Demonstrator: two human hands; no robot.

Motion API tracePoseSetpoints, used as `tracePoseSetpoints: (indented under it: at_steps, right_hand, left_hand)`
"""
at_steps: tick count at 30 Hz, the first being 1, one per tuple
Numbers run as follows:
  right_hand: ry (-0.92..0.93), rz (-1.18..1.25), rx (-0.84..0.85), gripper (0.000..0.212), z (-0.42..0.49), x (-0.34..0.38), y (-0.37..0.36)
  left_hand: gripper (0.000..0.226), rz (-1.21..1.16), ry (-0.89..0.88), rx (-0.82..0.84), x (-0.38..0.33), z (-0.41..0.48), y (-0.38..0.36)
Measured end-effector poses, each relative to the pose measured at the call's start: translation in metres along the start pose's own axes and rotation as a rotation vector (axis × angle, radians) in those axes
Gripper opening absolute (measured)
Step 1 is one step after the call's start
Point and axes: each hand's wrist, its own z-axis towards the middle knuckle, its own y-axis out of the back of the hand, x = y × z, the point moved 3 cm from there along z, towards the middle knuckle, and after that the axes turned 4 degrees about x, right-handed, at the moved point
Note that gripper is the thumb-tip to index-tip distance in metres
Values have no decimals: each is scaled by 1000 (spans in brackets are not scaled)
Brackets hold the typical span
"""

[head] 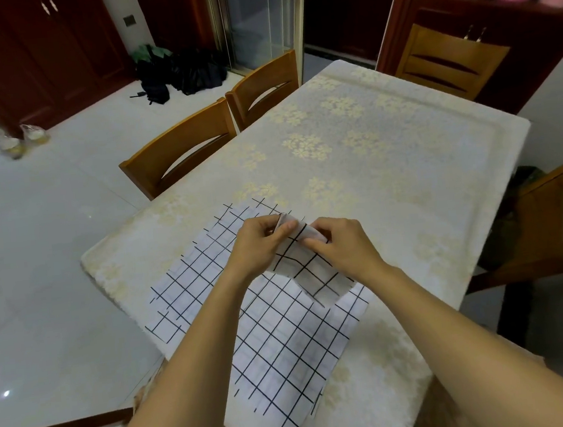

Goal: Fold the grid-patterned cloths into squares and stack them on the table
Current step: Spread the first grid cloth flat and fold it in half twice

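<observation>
Across the lower middle of the frame, the grid-patterned cloths [278, 334] are spread flat on the table [371, 156], apparently layered, with their left edges offset. Just right of centre, one raised corner [313, 268] is pinched by the left hand [262, 242] and, close beside it, by the right hand [341, 245]. No folded square or stack is seen anywhere. The work is judged barely begun, with every fold and the stacking left.

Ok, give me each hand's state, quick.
Left hand: closed, pinching the raised edge of the grid cloth.
Right hand: closed, pinching the same edge.
</observation>
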Motion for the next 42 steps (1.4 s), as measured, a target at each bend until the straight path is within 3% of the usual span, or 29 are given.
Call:
tracePoseSetpoints:
  at_steps: [6,10,11,15,19,22,28,31,35,38,42]
  right_hand:
    - [17,-57,16,34,3,-4,12]
    - [27,-83,27,30,5,-1,18]
    - [32,-78,28,28,5,1,20]
    - [16,-22,4,27,-1,6,24]
    - [-68,-38,28,41,-16,5,27]
    - [-134,31,57,33,-34,4,33]
    - [-204,141,-213,12,-74,5,39]
    - [-253,338,-433,1,-98,8,42]
    - [-344,672,-464,14,-125,16,33]
    - [-344,641,-461,13,-140,23,27]
    - [-310,597,-513,40,-168,31,16]
  left_hand:
    - [14,272,-45,-247,4,4,10]
    - [64,229,-75,-76,2,3,7]
    - [66,229,-79,-19,0,2,5]
    - [20,156,-59,28,-1,0,1]
    - [24,61,-65,16,-1,-4,3]
    - [22,-8,-83,-33,0,-9,8]
    - [7,-23,-165,58,-4,-27,2]
    - [15,-50,-145,71,-11,-48,-10]
    - [15,-208,-79,-3,-24,-81,-14]
    - [24,-352,-25,6,-35,-109,-11]
    - [51,-555,103,134,-39,-152,-13]
